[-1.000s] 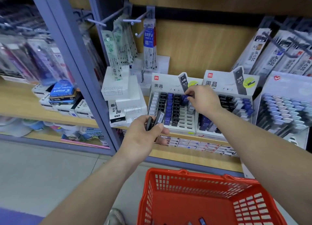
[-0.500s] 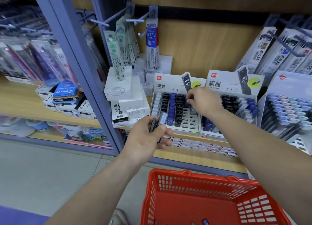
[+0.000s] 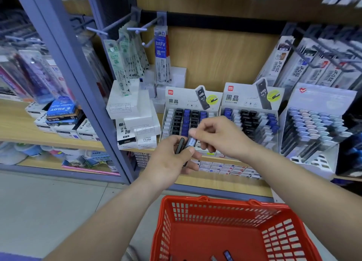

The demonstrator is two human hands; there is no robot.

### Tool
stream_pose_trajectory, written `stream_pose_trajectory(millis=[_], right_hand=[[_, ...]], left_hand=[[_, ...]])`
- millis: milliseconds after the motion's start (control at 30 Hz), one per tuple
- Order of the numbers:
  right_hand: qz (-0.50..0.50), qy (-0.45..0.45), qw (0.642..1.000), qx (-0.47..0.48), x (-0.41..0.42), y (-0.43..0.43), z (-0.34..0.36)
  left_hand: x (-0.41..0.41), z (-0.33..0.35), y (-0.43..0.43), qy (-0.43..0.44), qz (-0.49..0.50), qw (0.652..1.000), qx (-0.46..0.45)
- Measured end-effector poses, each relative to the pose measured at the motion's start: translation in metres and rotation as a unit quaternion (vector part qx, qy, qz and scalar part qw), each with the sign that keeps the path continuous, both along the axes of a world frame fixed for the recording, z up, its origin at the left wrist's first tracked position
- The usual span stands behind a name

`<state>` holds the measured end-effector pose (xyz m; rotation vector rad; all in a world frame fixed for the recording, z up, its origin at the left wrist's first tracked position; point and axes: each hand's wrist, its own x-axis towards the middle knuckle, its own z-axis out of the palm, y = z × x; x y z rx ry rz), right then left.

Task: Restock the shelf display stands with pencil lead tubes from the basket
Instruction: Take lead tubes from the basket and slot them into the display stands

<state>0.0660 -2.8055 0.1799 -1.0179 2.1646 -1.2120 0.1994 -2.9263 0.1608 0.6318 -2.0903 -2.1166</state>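
While only the head view is on offer, it shows the step well enough. Just below centre, the left hand (image 3: 168,162) grips two pencil lead tubes upright, fingers curled round them: a black tube (image 3: 179,145) and, at its 3 o'clock, a blue tube (image 3: 191,142). The right hand (image 3: 221,136) sits at 2 o'clock of the left, fingers curled, thumb and forefinger at the blue tube's top; whether they pinch it I cannot tell. At 12 o'clock of the hands the left display stand (image 3: 177,103) sits on the shelf (image 3: 225,184), with the right display stand (image 3: 241,102) at its 3 o'clock. The red basket (image 3: 205,200) lies at 6 o'clock, a few loose tubes (image 3: 228,255) on its floor. I judge this to be the hand-over, with one tube drawn from the held pair. Next comes a firm pinch, a lift clear of the black tube, then a vacant slot in a row of matching colour.
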Motion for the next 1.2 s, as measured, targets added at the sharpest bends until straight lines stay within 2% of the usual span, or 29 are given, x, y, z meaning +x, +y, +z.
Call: stream_pose_trajectory(millis=[100,300,467,600,733,867,1067,1200], right_hand=[[-0.011,-0.039,0.999,-0.008,-0.001,0.011,0.003],[-0.041,-0.149,0.983,-0.098,-0.009,0.040,-0.005],[-0.044,-0.161,0.981,-0.100,-0.007,0.053,-0.015],[-0.024,-0.120,0.990,-0.071,-0.004,0.051,-0.017],[0.016,-0.130,0.990,-0.048,-0.003,0.050,-0.016],[0.014,-0.089,0.995,-0.035,-0.013,0.053,-0.015],[-0.133,0.071,0.988,-0.022,-0.042,0.043,-0.023],[-0.131,0.158,0.978,0.030,-0.053,0.030,-0.035]], left_hand=[[-0.003,0.000,0.007,-0.003,-0.009,1.000,-0.024],[-0.011,-0.006,0.009,-0.004,0.027,0.998,-0.048],[-0.019,-0.010,0.008,-0.003,0.047,0.997,-0.065],[-0.022,-0.011,0.009,0.012,0.049,0.996,-0.069],[-0.022,-0.010,0.009,0.005,0.043,0.996,-0.072],[-0.021,-0.009,0.008,-0.006,0.034,0.998,-0.056],[-0.013,-0.011,0.002,-0.006,0.017,0.997,-0.068],[-0.007,-0.010,0.000,-0.015,0.032,0.999,-0.024]])
